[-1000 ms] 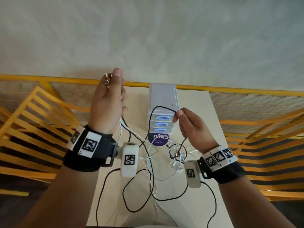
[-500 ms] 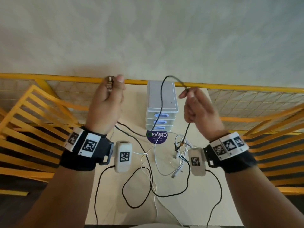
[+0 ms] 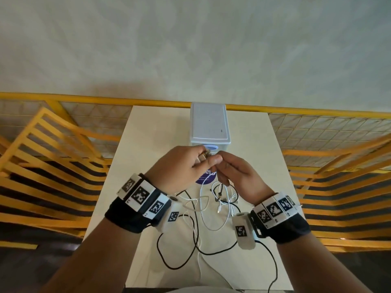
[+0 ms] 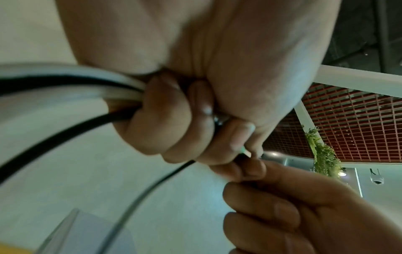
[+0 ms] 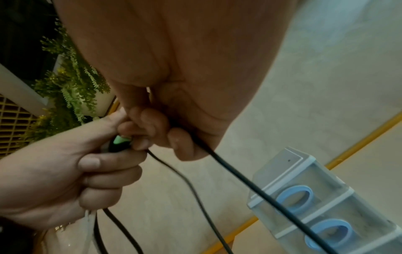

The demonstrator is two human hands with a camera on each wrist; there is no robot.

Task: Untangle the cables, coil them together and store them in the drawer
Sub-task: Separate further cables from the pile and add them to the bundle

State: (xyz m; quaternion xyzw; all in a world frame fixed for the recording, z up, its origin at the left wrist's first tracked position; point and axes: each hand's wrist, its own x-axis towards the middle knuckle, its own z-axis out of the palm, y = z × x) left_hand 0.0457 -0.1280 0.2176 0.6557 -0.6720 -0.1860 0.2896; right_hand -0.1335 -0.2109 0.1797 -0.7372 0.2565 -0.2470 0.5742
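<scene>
Both hands raised together above the middle of the cream table (image 3: 148,132), just in front of the drawer unit (image 3: 209,125). Left hand (image 3: 186,168) fisted around a bundle of black cables (image 4: 54,135) and white cables (image 4: 65,72), a metal plug end (image 3: 206,154) poking out between thumb and forefinger. Right hand (image 3: 239,178) touching the left at the fingertips, its fingers (image 5: 152,127) curled and pinching a green-tipped connector (image 5: 120,140) on a black lead that trails down from the palm. Remaining tangle of black and white cables (image 3: 220,199) lying loose on the near half of the table, below and between the wrists, one black loop (image 3: 179,250) reaching toward the near edge. Drawer unit at the far edge, white and translucent, drawers closed, blue oval pulls (image 5: 295,199) on the fronts. Round purple sticker (image 3: 206,179) flat on the table in front of the unit, mostly hidden by the hands (white lettering only partly showing, not readable). Square black-and-white coded markers (image 3: 140,195) on both wristbands. Yellow railing (image 3: 63,100) beyond the table.
</scene>
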